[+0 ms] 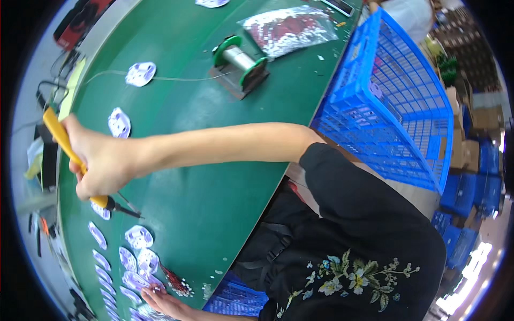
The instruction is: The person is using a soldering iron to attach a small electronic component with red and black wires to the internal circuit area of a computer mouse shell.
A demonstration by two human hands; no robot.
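We see the right hand (101,163) reaching across the body, its fingers (88,187) curled fully closed around the yellow handle of a soldering iron (69,155). The handle runs up past the thumb, and the dark metal tip points out below the little finger, just above the green worktop (214,176). Close beneath that tip lies a small white round board (139,236), with more white boards (131,267) in rows further below the fist.

The left hand (168,305) lies low at the edge of view, its fingers (155,293) stretched fairly flat and loosely spread, the tips touching the overlapping boards beside a small bundle of red wires (175,281); we cannot tell whether they pinch anything.

Well above the right hand's knuckles stand a solder spool (239,60) and two separate boards (141,74).
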